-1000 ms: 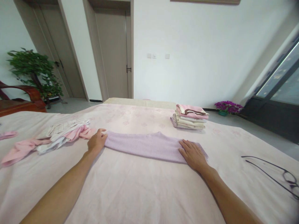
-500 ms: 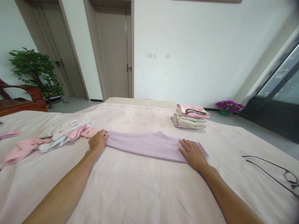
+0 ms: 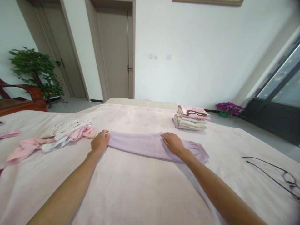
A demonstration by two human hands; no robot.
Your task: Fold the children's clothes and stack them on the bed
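Lavender ribbed pants, doubled lengthwise, lie flat across the bed with the gathered waistband end at the right. My left hand is closed on the left end, the leg hem, with thumb and fingers pinched together. Midway along, my right hand has its fingers bent at the pointed upper edge of the pants, pinching the cloth there. The palm and wrist pass over the fabric and hide part of it.
A stack of folded clothes stands behind the pants at the right. Loose pink and white clothes are heaped at the left. Eyeglasses rest near the right edge of the pink bedsheet.
My right hand has slid left from the waistband end to the middle of the pants, its flat fingers now bent. The waistband is uncovered. My left hand stays at the hem.
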